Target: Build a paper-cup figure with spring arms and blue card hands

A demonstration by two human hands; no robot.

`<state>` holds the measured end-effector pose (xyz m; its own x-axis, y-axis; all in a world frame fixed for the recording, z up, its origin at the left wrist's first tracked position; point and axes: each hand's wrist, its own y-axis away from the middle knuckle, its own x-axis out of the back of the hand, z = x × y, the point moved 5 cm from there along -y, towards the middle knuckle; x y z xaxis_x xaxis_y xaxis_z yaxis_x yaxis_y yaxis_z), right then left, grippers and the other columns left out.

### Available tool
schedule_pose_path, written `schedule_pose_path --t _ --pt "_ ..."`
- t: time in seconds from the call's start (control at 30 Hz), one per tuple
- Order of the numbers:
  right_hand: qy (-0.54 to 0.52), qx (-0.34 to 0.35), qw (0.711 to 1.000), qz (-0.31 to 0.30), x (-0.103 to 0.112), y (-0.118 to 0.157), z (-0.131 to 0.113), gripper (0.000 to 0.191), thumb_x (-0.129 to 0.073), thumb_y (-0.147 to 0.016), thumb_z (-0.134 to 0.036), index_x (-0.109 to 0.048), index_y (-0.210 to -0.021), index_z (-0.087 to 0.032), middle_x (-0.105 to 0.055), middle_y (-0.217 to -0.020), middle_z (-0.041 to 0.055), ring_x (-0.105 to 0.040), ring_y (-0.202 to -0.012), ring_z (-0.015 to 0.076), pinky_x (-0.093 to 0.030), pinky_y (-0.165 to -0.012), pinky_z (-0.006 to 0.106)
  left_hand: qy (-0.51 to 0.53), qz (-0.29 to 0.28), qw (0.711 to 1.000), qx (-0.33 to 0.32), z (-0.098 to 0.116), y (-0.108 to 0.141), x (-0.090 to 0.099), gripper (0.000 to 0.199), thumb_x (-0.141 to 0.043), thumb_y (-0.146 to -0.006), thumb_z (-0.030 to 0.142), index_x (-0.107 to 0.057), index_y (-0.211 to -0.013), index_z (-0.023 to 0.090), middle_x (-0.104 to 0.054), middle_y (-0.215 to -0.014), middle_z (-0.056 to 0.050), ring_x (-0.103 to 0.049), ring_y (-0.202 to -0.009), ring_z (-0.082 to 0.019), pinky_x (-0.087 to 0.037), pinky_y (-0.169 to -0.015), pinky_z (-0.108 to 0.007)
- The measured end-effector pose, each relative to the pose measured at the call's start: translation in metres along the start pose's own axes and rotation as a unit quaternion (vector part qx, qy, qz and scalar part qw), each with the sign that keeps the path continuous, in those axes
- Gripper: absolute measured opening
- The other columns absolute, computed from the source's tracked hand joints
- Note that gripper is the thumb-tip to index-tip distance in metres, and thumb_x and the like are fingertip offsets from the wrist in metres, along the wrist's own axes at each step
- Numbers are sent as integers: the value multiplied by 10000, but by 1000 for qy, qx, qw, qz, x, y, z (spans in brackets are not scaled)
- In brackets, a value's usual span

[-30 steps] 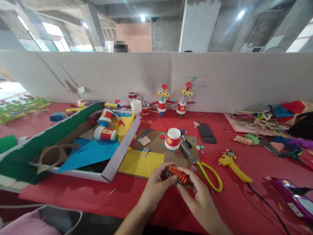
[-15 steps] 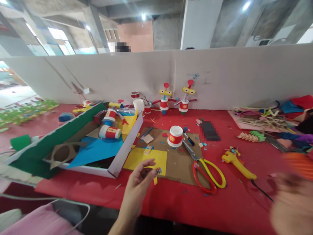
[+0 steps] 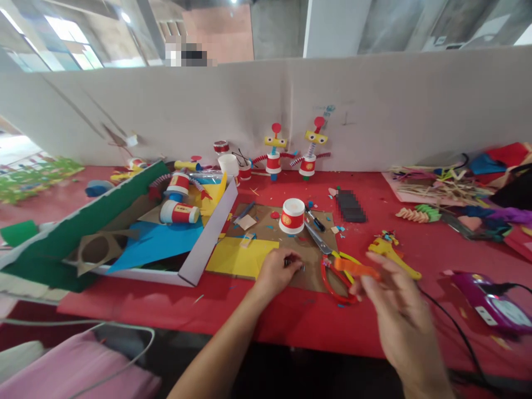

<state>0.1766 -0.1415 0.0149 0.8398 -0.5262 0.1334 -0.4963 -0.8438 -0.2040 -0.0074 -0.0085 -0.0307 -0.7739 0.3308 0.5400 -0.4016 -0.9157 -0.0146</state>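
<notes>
My left hand (image 3: 276, 272) is closed over the cardboard mat (image 3: 310, 266), with its fingertips pinched together. What it holds is mostly hidden; only a small dark bit shows at the fingers. To the right, my right hand (image 3: 401, 310) grips an orange strip (image 3: 356, 268), which points left above the scissors (image 3: 338, 277). Those scissors have red and yellow handles and lie with their blades towards an upturned red and white paper cup (image 3: 292, 216). A yellow sheet (image 3: 241, 257) lies left of my left hand.
An open box (image 3: 211, 233) with paper sheets and a cup figure stands at left. Two cup figures (image 3: 273, 160) stand by the white partition (image 3: 187, 111). At right are a yellow glue gun (image 3: 394, 257), a purple power strip (image 3: 492, 302) and a pile of sticks (image 3: 440, 185).
My left hand has moved right, beside the yellow sheet. My right hand has come in from the far right with the orange strip. The view has tilted down, and the purple power strip now shows.
</notes>
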Motion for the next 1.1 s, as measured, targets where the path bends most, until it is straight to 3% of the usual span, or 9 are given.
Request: schedule_pose_path --t 0.13,0.27,0.33,0.4,0.5,0.57,0.73,0.97,1.1 --pt "-51 -79 992 -83 -41 -10 30 257 -638 -855 -404 -648 -1062 -251 -657 -828 14 -627 -714 149 -527 -663 277 -10 8 1000 4 -6 -6 2 157 -585 -833 223 -730 -852 166 -746 -837 -62 -664 -783 -190 -476 -748 -293" --pt "-112 -133 980 -93 -52 -14 44 281 -659 -839 -412 -643 -1070 -252 -653 -896 6 -599 -712 120 -497 -655 246 32 121 992 -18 -5 -1 28 294 -449 -921 287 -719 -933 172 -743 -974 -80 -660 -908 -202 -472 -777 -300" --pt "-128 -156 975 -95 -54 -14 47 304 -674 -827 -410 -649 -1082 -247 -648 -868 2 -588 -703 119 -488 -652 245 53 150 987 -23 -1 3 38 259 -482 -901 279 -714 -949 175 -738 -965 -76 -654 -896 -197 -470 -771 -297" --pt "-138 -161 973 -96 -56 -15 48 325 -687 -817 -405 -652 -1092 -236 -642 -817 0 -582 -705 128 -487 -653 251 78 109 990 -38 8 6 37 201 -599 -823 251 -712 -975 182 -734 -962 -66 -647 -864 -186 -473 -773 -294" --pt "-137 -146 974 -106 -59 -14 48 330 -696 -809 -396 -651 -1097 -240 -652 -829 2 -592 -722 136 -498 -677 267 150 5 988 -40 23 13 22 427 -724 -695 192 -673 -1118 183 -721 -1029 -70 -648 -878 -184 -492 -794 -292" --pt "-129 -130 977 -109 -60 -14 47 315 -693 -812 -390 -647 -1094 -257 -667 -922 9 -608 -761 141 -512 -713 281 199 -25 980 -14 28 18 11 460 -715 -700 189 -657 -1156 175 -722 -1016 -76 -654 -898 -192 -502 -805 -298" --pt "-114 -84 986 -84 -61 -12 40 328 -712 -794 -358 -627 -1095 -260 -658 -1085 38 -631 -940 181 -526 -824 325 281 2 959 37 23 26 -2 263 -661 -762 222 -705 -1012 150 -732 -951 -70 -657 -870 -191 -496 -809 -304" --pt "-104 -44 991 -77 -64 -5 30 283 -701 -803 -335 -627 -1059 -238 -678 -1030 62 -659 -962 212 -544 -875 391 416 21 903 103 9 33 -7 310 -766 -673 257 -705 -955 145 -729 -895 -63 -649 -817 -174 -495 -788 -301" --pt "-84 -23 992 -93 -67 -3 27 228 -666 -832 -341 -639 -1035 -242 -691 -1026 59 -669 -959 214 -553 -861 380 414 33 904 101 8 38 -10 289 -772 -669 258 -710 -933 157 -714 -867 -46 -629 -802 -156 -488 -767 -278"
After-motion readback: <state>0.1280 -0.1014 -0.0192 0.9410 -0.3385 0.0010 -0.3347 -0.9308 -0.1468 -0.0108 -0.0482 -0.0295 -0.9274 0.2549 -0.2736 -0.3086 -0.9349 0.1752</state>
